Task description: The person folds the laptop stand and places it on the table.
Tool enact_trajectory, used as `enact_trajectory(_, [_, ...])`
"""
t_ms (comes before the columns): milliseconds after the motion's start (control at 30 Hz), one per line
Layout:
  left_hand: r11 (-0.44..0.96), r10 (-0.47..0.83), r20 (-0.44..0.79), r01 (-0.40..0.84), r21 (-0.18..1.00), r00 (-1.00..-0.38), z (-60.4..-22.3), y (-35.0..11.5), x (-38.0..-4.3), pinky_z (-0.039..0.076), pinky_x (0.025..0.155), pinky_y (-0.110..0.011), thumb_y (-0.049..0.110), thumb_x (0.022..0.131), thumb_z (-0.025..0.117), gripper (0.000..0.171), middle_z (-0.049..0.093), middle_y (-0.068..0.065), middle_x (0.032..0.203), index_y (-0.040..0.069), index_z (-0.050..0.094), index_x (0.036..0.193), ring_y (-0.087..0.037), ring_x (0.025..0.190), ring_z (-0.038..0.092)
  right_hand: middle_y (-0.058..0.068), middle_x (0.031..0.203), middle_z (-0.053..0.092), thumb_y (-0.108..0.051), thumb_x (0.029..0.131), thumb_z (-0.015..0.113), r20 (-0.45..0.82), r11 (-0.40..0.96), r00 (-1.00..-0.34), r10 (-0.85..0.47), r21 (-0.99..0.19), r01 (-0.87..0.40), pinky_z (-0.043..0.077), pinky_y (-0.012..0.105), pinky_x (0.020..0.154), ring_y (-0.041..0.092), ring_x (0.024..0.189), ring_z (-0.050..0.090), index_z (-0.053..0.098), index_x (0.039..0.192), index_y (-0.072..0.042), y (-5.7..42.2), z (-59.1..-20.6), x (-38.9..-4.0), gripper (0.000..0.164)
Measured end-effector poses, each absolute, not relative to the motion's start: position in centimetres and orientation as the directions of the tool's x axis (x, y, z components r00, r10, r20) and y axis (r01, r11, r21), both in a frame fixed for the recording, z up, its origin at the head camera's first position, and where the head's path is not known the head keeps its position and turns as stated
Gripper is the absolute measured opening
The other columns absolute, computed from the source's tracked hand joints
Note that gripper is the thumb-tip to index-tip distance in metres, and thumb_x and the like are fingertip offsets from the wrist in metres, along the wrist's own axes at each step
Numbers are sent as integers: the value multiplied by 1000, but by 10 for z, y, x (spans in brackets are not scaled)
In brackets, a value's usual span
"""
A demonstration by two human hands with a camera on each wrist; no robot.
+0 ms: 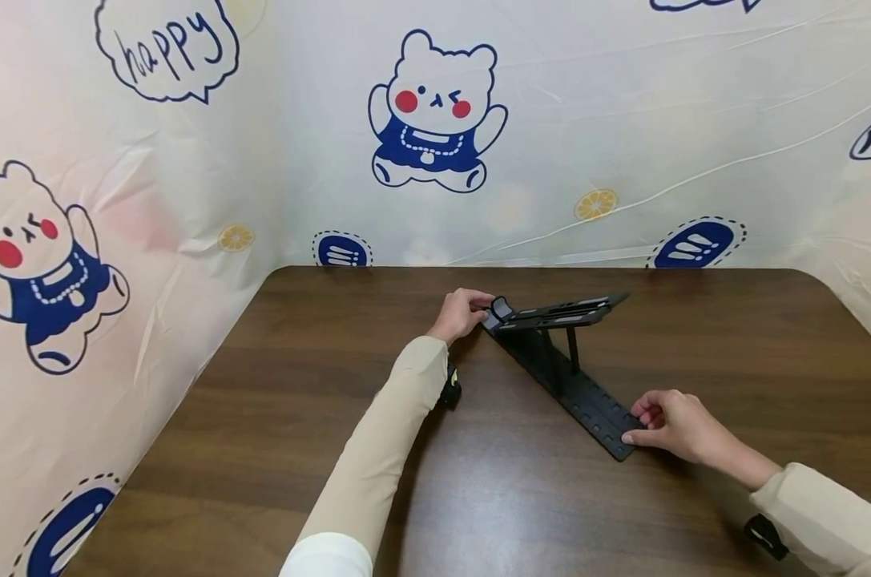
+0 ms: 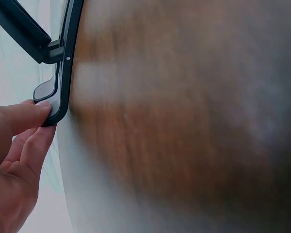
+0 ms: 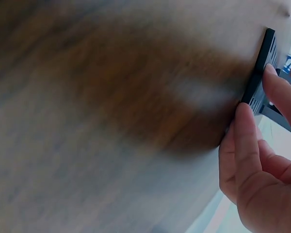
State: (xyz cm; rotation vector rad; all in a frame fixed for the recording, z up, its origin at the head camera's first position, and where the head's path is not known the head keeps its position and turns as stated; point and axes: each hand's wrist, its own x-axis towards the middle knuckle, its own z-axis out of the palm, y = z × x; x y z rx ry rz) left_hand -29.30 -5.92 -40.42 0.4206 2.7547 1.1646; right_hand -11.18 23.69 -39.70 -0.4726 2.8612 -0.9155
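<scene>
The left hand (image 1: 458,316) and right hand (image 1: 683,425) pinch opposite ends of the black stand (image 1: 595,403), presumably to balance it. It slants from the tabletop's (image 1: 320,385) far-edge side toward the near right corner.

Before me I see a brown wood-grain table (image 1: 320,449) with rounded far corners and a pale sheen on its near part. On it the black stand (image 1: 554,369) I grip at both ends slants from far left to near right; whether its base (image 1: 597,409) lies fully flush, I cannot tell.
</scene>
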Motion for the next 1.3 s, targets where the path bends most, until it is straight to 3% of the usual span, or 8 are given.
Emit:
enact_trajectory(500, [683, 297, -9, 206, 701, -955, -402, -46, -295, 46, 82, -27, 1, 85, 56, 31, 60, -5, 109, 11, 61, 114, -17, 100, 55, -3, 67, 51, -25, 65, 78, -30, 744, -941, -338, -620, -248, 41, 20, 52, 3, 59, 44, 58, 78, -3, 226, -398, -103, 32])
enact_trajectory(900, [687, 279, 22, 216, 694, -960, -404, -35, -301, 45, 83, -28, 0, 86, 55, 28, 62, -4, 107, 11, 64, 109, -16, 99, 55, -5, 66, 54, -22, 65, 78, 27, 667, -911, -412, -672, -321, 45, 20, 53, 0, 59, 48, 59, 74, -4, 212, -398, -100, 28])
enact_trajectory(1300, [655, 266, 44, 214, 725, -963, -408, -25, -305, 46, 81, -27, 1, 86, 55, 24, 63, -4, 104, 10, 65, 106, -16, 96, 57, 0, 72, 61, -15, 68, 76, -14, 589, -923, -385, -774, -234, 49, 21, 56, 4, 62, 56, 62, 84, 3, 205, -401, -95, 28])
